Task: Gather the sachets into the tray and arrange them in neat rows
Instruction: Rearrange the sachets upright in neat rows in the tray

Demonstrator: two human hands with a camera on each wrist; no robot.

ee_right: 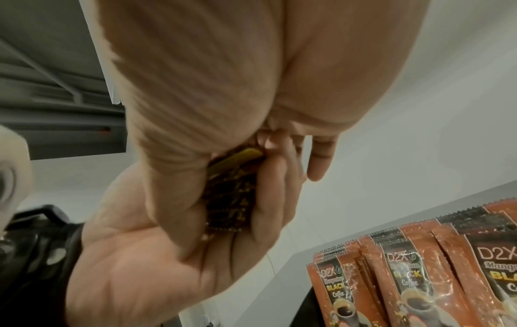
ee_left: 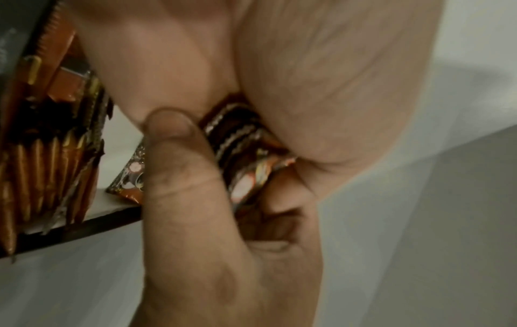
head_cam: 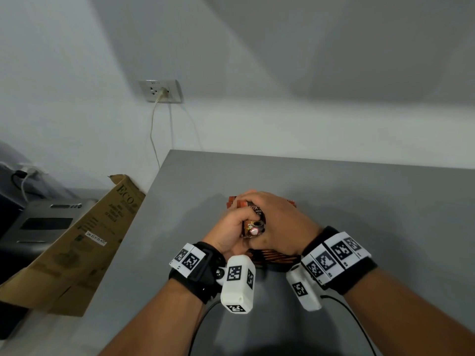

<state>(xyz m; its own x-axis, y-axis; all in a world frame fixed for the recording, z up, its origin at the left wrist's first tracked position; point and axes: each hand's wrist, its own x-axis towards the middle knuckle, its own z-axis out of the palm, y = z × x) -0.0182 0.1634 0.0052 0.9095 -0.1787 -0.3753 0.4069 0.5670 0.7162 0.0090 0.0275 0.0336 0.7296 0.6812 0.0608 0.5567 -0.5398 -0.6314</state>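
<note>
Over the grey table, my left hand [head_cam: 232,223] and right hand [head_cam: 280,217] meet and both grip one bundle of orange-and-black coffee sachets [head_cam: 253,224]. The bundle is held upright above a brown tray [head_cam: 275,258], most of which my hands hide. In the left wrist view my thumb [ee_left: 179,168] presses on the bundle's serrated ends [ee_left: 240,141], and more sachets [ee_left: 42,168] stand at the left. In the right wrist view the bundle [ee_right: 229,194] sits clamped between both palms, and several sachets [ee_right: 405,276] lie in overlapping rows at the lower right.
The grey table [head_cam: 372,201] runs back to a white wall. A flattened cardboard box [head_cam: 84,242] leans at the table's left edge, over a grey appliance [head_cam: 38,224]. A wall socket [head_cam: 160,91] has a cable hanging down behind the table.
</note>
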